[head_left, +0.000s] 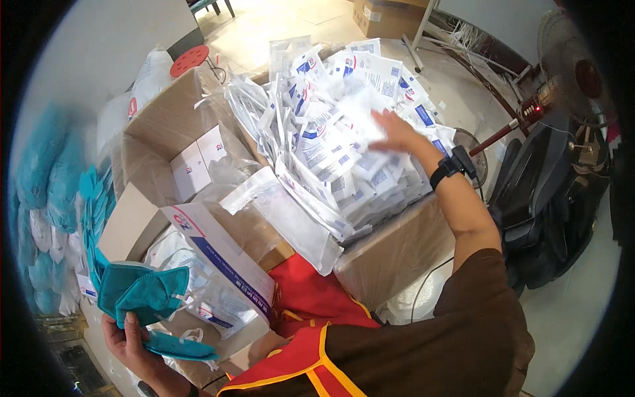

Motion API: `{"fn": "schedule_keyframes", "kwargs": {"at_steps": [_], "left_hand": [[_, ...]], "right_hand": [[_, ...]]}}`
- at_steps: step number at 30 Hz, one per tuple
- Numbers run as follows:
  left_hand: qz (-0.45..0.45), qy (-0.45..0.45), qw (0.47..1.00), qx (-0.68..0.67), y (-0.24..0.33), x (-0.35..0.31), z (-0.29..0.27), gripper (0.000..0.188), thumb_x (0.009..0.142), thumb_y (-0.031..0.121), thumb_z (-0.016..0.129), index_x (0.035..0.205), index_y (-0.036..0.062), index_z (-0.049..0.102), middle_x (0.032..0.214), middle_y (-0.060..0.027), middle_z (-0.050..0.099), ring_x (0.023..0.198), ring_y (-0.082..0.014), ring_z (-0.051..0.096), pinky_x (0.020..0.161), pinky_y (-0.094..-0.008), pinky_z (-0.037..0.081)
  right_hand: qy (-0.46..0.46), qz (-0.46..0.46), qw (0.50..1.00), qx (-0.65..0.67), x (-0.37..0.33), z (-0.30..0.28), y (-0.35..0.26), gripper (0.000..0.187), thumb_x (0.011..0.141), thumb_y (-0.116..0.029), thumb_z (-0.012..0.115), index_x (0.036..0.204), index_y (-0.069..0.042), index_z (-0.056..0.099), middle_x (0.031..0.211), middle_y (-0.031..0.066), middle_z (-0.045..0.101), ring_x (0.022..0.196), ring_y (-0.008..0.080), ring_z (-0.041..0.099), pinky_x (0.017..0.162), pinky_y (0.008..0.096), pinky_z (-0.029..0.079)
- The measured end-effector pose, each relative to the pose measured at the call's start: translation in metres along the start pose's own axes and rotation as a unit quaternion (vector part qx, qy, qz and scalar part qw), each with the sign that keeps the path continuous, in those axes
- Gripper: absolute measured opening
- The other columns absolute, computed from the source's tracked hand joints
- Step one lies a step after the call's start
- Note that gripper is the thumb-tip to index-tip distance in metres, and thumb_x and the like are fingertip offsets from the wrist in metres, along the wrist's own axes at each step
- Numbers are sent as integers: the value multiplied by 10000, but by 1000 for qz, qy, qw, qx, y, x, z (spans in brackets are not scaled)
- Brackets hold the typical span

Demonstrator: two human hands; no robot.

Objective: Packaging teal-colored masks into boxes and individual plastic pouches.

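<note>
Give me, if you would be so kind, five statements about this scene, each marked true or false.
1. The left hand holds teal masks. True.
2. The right hand is over white packets heaped in a cardboard box. True.
3. That box is sealed shut. False: its top is open.
4. A fan is at the picture's upper right. True.
5. Both hands are gloved. False: both are bare.
</note>
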State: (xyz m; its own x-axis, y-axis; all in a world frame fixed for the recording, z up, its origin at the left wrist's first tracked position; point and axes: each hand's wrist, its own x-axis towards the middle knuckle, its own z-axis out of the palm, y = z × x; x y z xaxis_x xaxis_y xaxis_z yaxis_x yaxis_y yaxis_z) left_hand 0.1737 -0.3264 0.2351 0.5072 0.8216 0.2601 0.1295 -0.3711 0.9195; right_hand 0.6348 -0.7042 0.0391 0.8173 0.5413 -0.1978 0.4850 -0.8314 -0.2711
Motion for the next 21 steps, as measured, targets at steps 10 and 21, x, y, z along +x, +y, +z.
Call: {"fn": "schedule_keyframes", "kwargs": {"at_steps": [10, 21], "left_hand": [[-24, -17, 995, 95, 3, 29, 28, 250, 890, 139, 619, 1108, 29, 563, 883, 12, 571, 726, -30, 471, 609, -179, 339], [-18, 73, 980, 185, -1, 49, 36, 387, 865, 234, 651, 1171, 26, 540, 801, 5, 514, 645, -58, 396, 630, -218, 340]], "right_hand": [[-178, -36, 977, -109, 45, 111, 40, 892, 758, -550, 640, 1467, -177, 248, 1480, 250, 245, 1379, 407, 220, 1116, 511, 162], [-221, 51, 973, 33, 106, 155, 48, 492, 894, -387, 479, 1320, -141, 496, 1340, 165, 498, 1220, 355, 480, 1054, 391, 333]]}}
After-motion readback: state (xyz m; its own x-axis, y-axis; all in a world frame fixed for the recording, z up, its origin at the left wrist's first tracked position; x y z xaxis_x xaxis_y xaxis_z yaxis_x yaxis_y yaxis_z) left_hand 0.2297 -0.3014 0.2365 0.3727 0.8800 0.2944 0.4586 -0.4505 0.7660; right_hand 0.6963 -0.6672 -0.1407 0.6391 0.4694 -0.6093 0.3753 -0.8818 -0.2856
